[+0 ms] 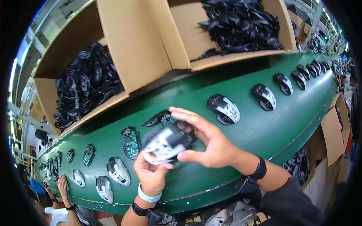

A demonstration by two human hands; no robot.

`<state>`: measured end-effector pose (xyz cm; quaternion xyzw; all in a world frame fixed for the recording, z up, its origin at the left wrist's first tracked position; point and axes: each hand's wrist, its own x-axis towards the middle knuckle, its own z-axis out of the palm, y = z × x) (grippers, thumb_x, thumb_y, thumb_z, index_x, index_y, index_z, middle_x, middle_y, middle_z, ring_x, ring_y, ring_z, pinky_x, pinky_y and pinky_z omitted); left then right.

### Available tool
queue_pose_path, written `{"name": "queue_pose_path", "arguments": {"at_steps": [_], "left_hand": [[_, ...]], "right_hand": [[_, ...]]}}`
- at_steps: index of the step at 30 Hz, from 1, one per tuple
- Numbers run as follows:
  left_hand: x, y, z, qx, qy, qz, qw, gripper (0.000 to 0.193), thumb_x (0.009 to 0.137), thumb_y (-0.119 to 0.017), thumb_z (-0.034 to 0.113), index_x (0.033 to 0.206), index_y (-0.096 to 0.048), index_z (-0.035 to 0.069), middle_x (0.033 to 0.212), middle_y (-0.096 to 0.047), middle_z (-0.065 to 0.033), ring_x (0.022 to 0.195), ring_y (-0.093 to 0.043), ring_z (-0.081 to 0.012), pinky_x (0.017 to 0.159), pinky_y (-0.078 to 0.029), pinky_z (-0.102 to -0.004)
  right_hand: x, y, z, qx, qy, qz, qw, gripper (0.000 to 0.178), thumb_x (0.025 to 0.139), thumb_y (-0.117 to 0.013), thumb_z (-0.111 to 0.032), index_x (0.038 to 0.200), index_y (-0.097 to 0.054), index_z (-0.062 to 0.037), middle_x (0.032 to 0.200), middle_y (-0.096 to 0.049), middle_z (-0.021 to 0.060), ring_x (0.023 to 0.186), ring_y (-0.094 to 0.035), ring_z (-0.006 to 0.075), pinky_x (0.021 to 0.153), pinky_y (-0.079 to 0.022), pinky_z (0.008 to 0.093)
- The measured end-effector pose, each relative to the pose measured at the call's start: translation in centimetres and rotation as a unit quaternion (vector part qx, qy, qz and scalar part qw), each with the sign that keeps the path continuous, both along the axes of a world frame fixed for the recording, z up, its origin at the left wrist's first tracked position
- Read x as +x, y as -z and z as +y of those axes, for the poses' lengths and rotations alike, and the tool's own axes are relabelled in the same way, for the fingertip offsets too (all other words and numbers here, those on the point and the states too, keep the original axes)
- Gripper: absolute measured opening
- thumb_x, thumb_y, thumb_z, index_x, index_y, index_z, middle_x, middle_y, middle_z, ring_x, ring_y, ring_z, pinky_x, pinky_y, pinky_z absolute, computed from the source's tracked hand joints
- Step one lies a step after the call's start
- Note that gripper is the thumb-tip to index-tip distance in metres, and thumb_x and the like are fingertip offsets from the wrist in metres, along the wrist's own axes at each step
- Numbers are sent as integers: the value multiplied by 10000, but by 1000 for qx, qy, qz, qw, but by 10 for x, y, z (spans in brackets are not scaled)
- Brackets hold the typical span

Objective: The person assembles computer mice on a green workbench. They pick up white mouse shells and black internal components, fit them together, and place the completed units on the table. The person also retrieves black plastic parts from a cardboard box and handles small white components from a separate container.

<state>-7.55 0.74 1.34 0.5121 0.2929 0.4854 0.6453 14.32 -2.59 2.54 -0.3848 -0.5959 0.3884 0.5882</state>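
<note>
Above the green belt I hold a black and white computer mouse (166, 145), blurred by motion, with both hands. My left hand (151, 174) grips its white end from below. The fingers of my right hand (211, 142) close round its dark end, with the thumb at the near edge. Just behind the mouse, a black shell part (154, 119) and part of a green circuit board (166, 118) lie on the belt, half hidden. To the left lies another circuit board (131, 143) in a dark base. White mouse shells (118, 171) rest nearer my left wrist.
The green belt (241, 150) runs from far left to far right, with a row of black and white mice (223, 109) on the right. Two cardboard boxes (139, 41) of black plastic parts (88, 81) stand along the back. A co-worker's hand (63, 184) is at the lower left.
</note>
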Motion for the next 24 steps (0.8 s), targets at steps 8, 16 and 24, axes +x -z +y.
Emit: {"name": "queue_pose_path", "arguments": {"at_steps": [8,16,24], "left_hand": [[17,-15,3,419,56,316,849,359,774,-820,63,1085,-645,29,1164,-651,-207,1070,-649,-418,947,-529,-465],[33,5,-8,430,101,467,766,586,889,-787,340,1331,-579,17,1424,-505,-256,1361,-446,-454,1147,-344,-556],[16,21,56,409,-13,586,700,556,928,-710,309,1373,-572,6,1556,-417,-294,1434,-392,-476,1185,-294,-576]], "right_hand": [[6,12,-39,-144,92,-131,977,667,695,-854,-145,1304,-588,-84,1202,-571,115,1176,-566,266,1033,-459,375],[12,-6,-108,-77,182,-519,832,617,707,-764,-264,1265,-624,-38,1497,-502,213,1368,-460,445,1083,-392,543],[-2,24,-124,-88,225,-505,828,548,824,-719,-170,1353,-627,-57,1504,-501,256,1350,-486,511,1076,-403,594]]}}
